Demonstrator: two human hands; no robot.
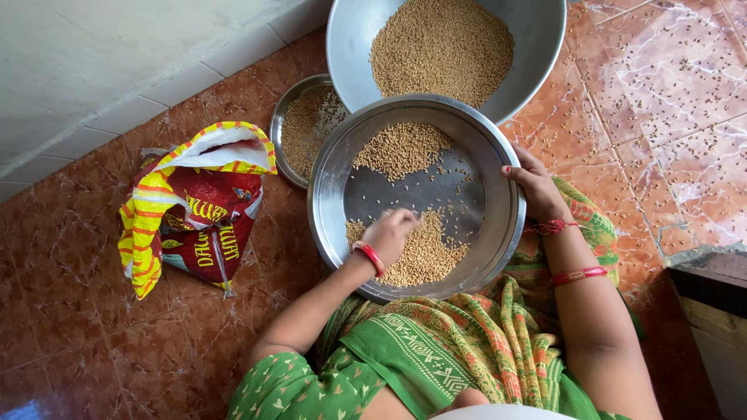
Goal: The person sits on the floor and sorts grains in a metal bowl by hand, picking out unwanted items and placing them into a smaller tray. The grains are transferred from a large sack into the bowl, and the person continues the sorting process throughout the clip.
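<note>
The left hand rests with curled fingers on the pile of wheat grains at the near edge of the steel tray. The right hand is clamped on the tray's right rim. Beyond lie a large grain-filled bowl, a smaller plate, and a red-yellow sack on the floor's left

Three round steel vessels: a large bowl at twelve o'clock, a wide plate at centre, a small plate at ten o'clock. One red-and-yellow sack at nine o'clock. Two hands, left and right.
</note>
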